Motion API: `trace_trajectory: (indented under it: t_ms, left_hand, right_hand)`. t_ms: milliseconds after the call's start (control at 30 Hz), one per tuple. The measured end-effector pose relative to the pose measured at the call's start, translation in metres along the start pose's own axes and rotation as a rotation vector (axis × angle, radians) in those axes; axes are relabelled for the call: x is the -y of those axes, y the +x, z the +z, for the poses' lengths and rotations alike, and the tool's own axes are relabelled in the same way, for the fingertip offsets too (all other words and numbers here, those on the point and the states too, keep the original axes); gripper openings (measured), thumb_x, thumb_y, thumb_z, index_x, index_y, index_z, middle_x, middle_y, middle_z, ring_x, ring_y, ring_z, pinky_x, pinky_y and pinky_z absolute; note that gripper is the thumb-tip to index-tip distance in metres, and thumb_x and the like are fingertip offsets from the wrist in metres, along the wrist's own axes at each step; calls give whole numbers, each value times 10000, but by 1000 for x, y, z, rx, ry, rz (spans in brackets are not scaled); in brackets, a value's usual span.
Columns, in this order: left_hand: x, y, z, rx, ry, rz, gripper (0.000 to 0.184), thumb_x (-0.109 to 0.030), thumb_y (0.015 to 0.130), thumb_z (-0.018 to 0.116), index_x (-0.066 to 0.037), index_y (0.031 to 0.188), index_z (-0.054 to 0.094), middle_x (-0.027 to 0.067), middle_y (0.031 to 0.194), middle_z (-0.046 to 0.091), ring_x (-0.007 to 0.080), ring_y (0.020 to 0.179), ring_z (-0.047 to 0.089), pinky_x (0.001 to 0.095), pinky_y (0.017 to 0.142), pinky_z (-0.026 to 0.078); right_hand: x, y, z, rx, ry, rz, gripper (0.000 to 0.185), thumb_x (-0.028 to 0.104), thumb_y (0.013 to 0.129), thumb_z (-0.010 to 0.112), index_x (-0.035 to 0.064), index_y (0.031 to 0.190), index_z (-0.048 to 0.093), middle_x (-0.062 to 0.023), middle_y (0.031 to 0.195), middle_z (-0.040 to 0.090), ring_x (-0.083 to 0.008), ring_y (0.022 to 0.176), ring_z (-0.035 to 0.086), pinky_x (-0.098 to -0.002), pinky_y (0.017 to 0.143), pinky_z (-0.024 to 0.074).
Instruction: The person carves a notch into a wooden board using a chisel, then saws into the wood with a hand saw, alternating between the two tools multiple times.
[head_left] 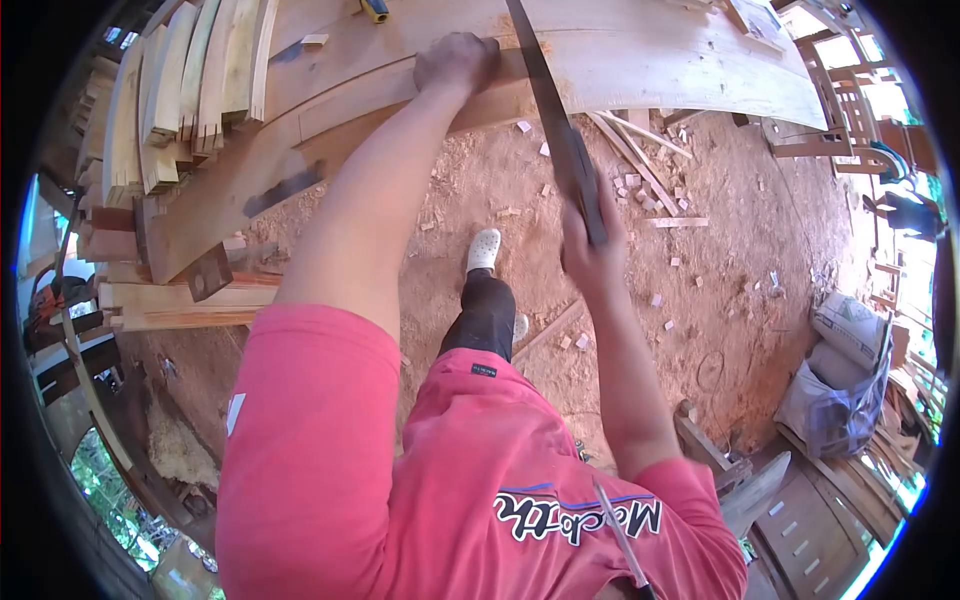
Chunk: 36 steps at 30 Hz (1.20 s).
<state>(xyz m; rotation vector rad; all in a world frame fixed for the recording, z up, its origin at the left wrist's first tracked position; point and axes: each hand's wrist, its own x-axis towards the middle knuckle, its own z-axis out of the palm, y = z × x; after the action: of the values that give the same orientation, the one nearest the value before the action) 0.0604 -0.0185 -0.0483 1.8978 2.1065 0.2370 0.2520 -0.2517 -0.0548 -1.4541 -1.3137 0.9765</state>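
Observation:
My right hand [597,235] is closed round the handle of a handsaw [552,105]. The long dark blade slants up and away across the workbench's near edge. It crosses the right end of a wooden strip [360,108], beside my left hand [457,62]. That hand is closed and presses on the strip, with the fingertips partly hidden. The strip lies along the front of the pale wooden workbench [690,70]. Whether the blade has cut into the wood cannot be made out.
Stacked wooden pieces [205,75] stand at the bench's left. A yellow-and-black tool [374,10] lies at the back. Offcuts [635,185] and sawdust cover the floor round my white shoe [484,249]. Filled sacks [838,375] lean at the right.

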Motion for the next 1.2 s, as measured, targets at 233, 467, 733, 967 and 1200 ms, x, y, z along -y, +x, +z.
trace_trajectory:
  t_ms: [233, 467, 733, 967, 1200]
  left_hand:
    - [-1, 8, 2, -21, -20, -17, 533, -410, 965, 368, -83, 1165, 739, 172, 1245, 696, 351, 1154, 664, 436, 996, 510]
    - [-3, -9, -5, 59, 66, 36, 543, -417, 954, 371, -73, 1163, 736, 183, 1245, 692, 340, 1145, 668, 443, 1009, 496]
    - [0, 4, 13, -56, 85, 14, 470, -358, 940, 411, -94, 1103, 764, 150, 1186, 725, 304, 1146, 672, 449, 1004, 460]
    - [-10, 7, 9, -57, 9, -138, 392, -292, 903, 480, -112, 1094, 771, 142, 1140, 742, 304, 1106, 688, 435, 1003, 453]
    - [-8, 12, 14, -174, -88, -164, 407, -297, 895, 476, -66, 1009, 791, 178, 1124, 740, 340, 1105, 686, 432, 981, 489]
  right_hand:
    - [42, 41, 19, 10, 67, 64, 655, 153, 968, 635, 51, 1558, 370, -158, 1242, 678, -158, 1048, 645, -283, 928, 487]
    - [46, 4, 19, -9, 111, 123, 650, 133, 979, 619, 61, 1567, 353, -108, 1089, 678, -114, 864, 614, -258, 777, 505]
    - [27, 18, 24, -79, 198, -25, 649, 109, 969, 609, 47, 1562, 352, -119, 1031, 692, -109, 836, 618, -259, 756, 509]
    - [66, 49, 15, -12, -9, 18, 604, 130, 951, 634, 79, 1520, 440, -180, 1028, 716, -120, 857, 658, -273, 770, 524]
    - [54, -38, -10, -64, -17, 14, 597, 73, 938, 637, 8, 1498, 441, -196, 1088, 722, -174, 866, 682, -301, 788, 540]
